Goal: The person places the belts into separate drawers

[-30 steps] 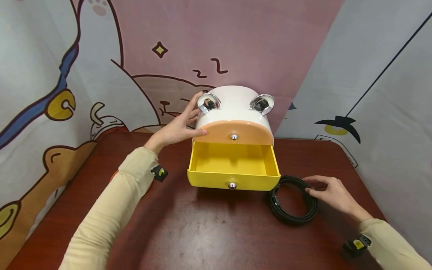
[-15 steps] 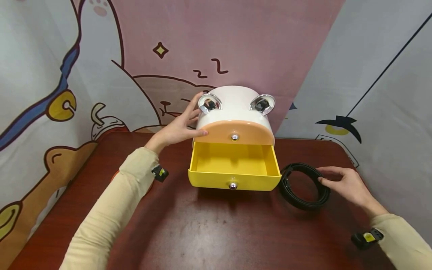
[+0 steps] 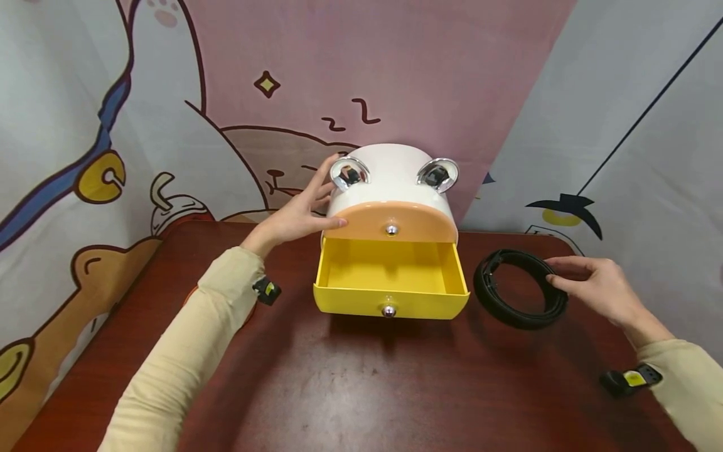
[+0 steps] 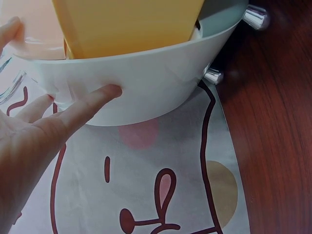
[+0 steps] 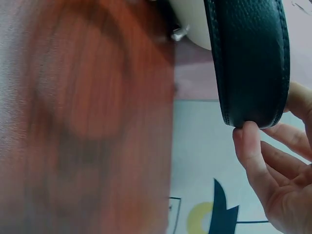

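Over on the right side of the table (image 3: 350, 389), I've got the right hand (image 3: 604, 292) pinching a coiled black belt (image 5: 251, 63), thumb at the edge of the band and fingers behind it. The belt hangs tilted clear of the wood, with a blurry ring shadow (image 5: 80, 134) below it in my right wrist view. It's just beside the yellow drawer (image 3: 350, 301), gap between them, and that drawer is slid well out, chrome knob (image 3: 388, 311) facing me. On the other side the left hand (image 3: 299, 216) has its fingers spread and fairly straight, resting on the side of the white cabinet (image 3: 392, 172), thumb at the corner of the orange drawer front (image 3: 367, 220). Two shiny round eyes (image 3: 437, 176) stick out up top, and my left wrist cam catches metal feet (image 4: 257, 18). Both sleeves (image 3: 192, 333) are beige. Behind everything there's a cartoon backdrop (image 3: 440, 75), pink in the middle
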`<state>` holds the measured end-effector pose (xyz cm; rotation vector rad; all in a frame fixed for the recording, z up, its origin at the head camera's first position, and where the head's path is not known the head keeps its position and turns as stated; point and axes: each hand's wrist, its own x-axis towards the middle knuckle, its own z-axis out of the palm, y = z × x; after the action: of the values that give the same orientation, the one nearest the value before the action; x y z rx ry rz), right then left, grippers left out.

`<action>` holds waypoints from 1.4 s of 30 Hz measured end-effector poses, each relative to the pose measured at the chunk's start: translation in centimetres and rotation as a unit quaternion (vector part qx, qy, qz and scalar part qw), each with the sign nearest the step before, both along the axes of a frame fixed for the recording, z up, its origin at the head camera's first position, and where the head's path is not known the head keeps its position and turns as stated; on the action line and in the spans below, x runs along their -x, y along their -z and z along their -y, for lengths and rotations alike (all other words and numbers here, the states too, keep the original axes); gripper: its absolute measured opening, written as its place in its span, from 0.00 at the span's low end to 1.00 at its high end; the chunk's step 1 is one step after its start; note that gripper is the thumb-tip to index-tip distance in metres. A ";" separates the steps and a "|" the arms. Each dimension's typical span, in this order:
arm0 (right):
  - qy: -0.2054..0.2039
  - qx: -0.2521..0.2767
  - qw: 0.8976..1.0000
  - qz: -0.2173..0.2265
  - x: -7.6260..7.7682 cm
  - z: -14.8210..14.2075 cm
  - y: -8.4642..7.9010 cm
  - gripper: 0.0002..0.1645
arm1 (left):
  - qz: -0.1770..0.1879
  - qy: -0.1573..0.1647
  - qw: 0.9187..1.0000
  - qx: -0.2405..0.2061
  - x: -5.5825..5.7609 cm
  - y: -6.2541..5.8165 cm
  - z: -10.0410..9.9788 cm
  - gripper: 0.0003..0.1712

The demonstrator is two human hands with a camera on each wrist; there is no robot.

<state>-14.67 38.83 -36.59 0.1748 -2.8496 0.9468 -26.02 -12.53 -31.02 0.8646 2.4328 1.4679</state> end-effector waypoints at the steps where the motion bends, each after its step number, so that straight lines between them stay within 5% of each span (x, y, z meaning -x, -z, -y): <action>1: 0.000 -0.001 1.000 0.002 0.0 0.0 -0.3 0.23 | -0.001 -0.001 1.000 0.001 0.0 0.0 0.0 0.63; 18: 0.016 -0.009 0.999 0.028 -0.2 1.1 -5.1 0.26 | 0.007 -0.005 1.000 0.004 -0.1 -0.1 -0.1 0.63; 42: -0.009 -0.006 0.999 0.047 1.1 5.3 -8.1 0.27 | 0.008 0.001 1.000 -0.001 0.0 -0.2 -0.1 0.63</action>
<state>-15.76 33.56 -28.47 0.1618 -2.9453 0.9656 -26.01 -12.44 -30.86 0.8541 2.4182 1.4720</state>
